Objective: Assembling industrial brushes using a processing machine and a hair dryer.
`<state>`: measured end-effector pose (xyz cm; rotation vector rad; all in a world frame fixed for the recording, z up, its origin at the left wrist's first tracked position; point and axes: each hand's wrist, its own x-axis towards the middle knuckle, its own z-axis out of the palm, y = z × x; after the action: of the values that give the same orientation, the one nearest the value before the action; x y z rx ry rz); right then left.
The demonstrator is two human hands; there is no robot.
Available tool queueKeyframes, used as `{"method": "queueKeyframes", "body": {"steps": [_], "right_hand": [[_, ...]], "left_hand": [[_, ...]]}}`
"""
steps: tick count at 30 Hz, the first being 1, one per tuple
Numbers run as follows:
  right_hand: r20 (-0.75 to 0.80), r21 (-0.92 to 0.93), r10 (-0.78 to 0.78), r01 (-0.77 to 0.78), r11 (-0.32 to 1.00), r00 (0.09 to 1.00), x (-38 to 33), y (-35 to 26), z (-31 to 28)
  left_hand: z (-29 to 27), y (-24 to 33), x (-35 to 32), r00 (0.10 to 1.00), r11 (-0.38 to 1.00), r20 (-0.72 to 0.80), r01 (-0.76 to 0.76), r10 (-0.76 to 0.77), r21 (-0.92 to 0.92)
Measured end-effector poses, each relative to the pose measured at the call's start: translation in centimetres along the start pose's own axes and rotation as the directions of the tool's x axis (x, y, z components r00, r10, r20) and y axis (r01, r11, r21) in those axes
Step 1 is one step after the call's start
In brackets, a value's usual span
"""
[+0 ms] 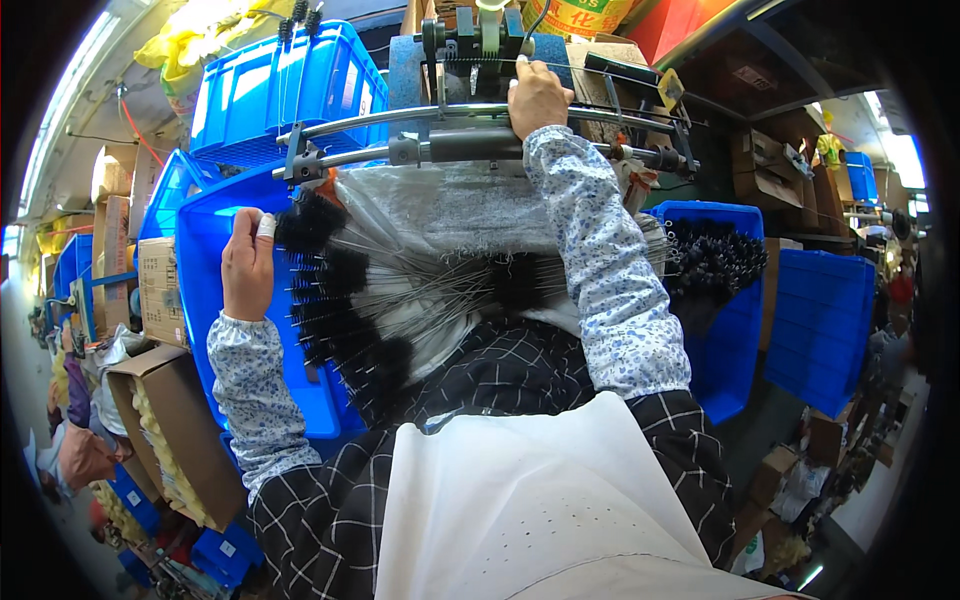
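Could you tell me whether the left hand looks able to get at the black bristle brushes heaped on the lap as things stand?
Probably yes. The left hand already rests at the black bristle brushes, fingertips against the nearest brush head, and nothing lies between them. The right hand is up on the machine, away from the heap.

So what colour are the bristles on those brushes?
Black, on thin silver wire stems: the brushes, clearest in the head view.

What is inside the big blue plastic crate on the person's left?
The big blue plastic crate holds a heap of black bristle brushes on thin wire stems. The left hand rests at their tips. The crate's floor is hidden beneath the brushes.
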<state>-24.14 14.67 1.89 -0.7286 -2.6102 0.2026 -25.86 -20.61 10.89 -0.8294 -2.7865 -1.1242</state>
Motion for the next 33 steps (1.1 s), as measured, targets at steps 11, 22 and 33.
{"method": "queueKeyframes", "body": {"steps": [11, 22, 33], "right_hand": [[0.193, 0.024, 0.058, -0.064, 0.998, 0.979, 3.0, 11.3, -1.8], [0.432, 0.189, -0.228, 0.16, 0.969, 0.872, 2.0, 16.1, -12.3], [0.644, 0.754, -0.585, -0.28, 0.595, 0.492, -10.0, -2.5, -12.6]], "left_hand": [[-5.9, -0.2, -2.9, 0.968, 0.987, -0.193, -0.146, 0.157, 0.073], [-15.8, -2.5, -2.6, 0.688, 0.944, -0.646, -0.227, 0.331, 0.241], [7.4, 7.9, -2.1, 0.958, 0.75, 0.285, 0.163, 0.035, -0.641]]}}
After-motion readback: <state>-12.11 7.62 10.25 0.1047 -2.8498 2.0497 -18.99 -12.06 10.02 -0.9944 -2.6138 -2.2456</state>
